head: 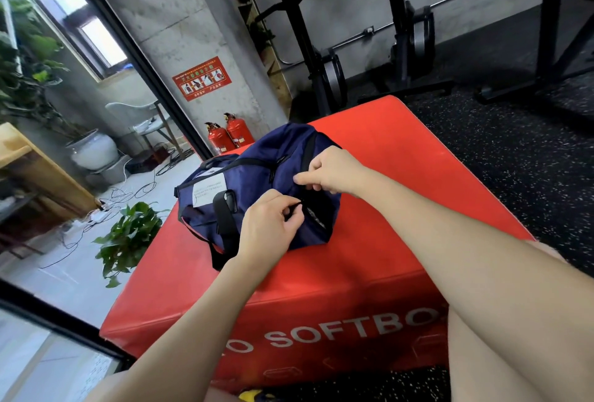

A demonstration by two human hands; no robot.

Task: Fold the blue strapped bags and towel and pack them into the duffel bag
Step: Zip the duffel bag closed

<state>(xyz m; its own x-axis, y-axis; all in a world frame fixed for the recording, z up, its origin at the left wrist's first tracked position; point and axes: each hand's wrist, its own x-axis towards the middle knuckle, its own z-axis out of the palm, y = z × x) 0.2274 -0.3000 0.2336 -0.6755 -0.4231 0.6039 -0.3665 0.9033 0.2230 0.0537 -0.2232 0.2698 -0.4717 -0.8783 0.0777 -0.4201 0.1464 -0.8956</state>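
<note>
Both hands are at the near end of the duffel (257,176), which lies on the red soft box (401,176), the thing serving as a counter. Left hand (270,224) is pinched shut on what looks like the black zipper pull (297,207) at the bag's end. Right hand (331,173), just beyond it, grips a fold of the blue cloth beside the zipper line, bracing it. The bag's long axis runs away from the person, up and to the left, so the zipper track leads off from the left hand toward the far end. I'd judge the left hand is the one to draw along that line. No towel or strapped bags are in view.
</note>
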